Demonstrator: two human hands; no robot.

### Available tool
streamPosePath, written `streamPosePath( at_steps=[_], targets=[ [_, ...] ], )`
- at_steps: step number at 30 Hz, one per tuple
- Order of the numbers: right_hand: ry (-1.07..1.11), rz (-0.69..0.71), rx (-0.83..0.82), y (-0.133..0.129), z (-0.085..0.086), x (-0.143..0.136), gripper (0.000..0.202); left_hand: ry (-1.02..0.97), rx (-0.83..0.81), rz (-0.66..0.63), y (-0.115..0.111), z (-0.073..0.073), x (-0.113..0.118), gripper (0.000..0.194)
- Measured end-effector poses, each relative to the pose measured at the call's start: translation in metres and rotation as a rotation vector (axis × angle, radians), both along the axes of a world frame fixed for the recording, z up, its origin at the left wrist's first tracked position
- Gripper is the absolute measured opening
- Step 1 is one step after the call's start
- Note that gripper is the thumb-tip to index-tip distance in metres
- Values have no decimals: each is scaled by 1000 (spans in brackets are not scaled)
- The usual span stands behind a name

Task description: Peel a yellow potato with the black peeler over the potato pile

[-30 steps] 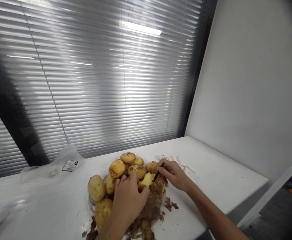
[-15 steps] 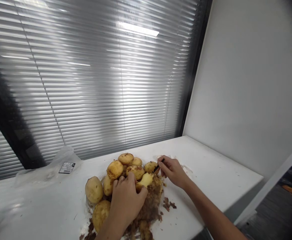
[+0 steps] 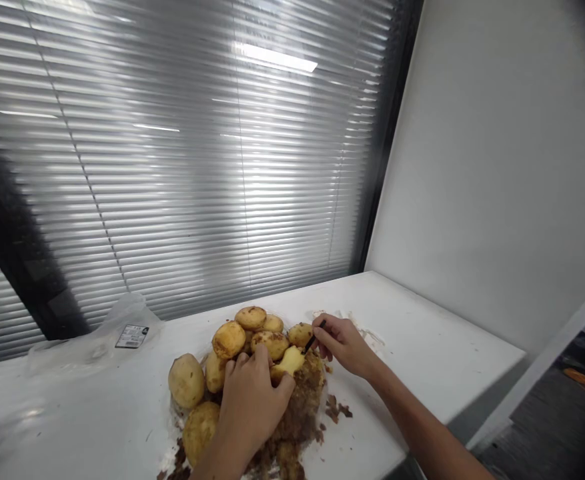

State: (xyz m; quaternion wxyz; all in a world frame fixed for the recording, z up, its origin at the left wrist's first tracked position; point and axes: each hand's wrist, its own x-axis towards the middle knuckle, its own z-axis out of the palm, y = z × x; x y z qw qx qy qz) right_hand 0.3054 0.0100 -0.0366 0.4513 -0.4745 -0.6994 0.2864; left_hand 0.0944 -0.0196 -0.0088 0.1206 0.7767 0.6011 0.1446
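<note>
Your left hand (image 3: 255, 400) is curled closed over a potato (image 3: 292, 361), the thumb on the near side and the fingers across the top. That potato sits at the right of the pile, just above a brown, wet-looking heap (image 3: 299, 408), and its right end shows pale, bare flesh. Your right hand (image 3: 341, 343) pinches a thin black tool (image 3: 314, 339) tightly between thumb and fingers. The tool slants down to the left, its tip at the bare end; you cannot tell from this view whether it touches the flesh or stops just beside it.

Other potatoes, skins mostly on, crowd around your left hand: one on the far left (image 3: 186, 381), one beside your left wrist (image 3: 200, 432), and several stacked behind your fingers, the topmost one (image 3: 251, 318) blotched with brown. Brown scraps (image 3: 339, 408) lie loose on the white desk (image 3: 422, 327) to the right of the heap, and more are scattered near your left forearm. To the left, well apart from the pile, a clear bag (image 3: 97, 341) with a printed label (image 3: 132, 337) lies crumpled against the blinds (image 3: 187, 200).
</note>
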Motion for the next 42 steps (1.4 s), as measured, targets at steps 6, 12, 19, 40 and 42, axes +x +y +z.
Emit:
streamPosePath(
  at_steps=[6, 12, 19, 40, 42],
  targets=[
    [-73, -92, 51, -1, -1, 0, 14, 5, 8, 8, -1, 2, 0, 15],
    [-98, -112, 55, 1, -1, 0, 14, 8, 10, 8, -1, 2, 0, 15],
    [-129, -104, 62, -2, 2, -4, 16, 4, 2, 0, -2, 3, 1, 14],
    [-3, -166, 35, 0, -3, -7, 12, -11, 40, 13, 1, -2, 0, 13],
    [4, -162, 14, 0, -3, -7, 11, -9, 37, 14, 1, -1, 1, 13]
  ],
)
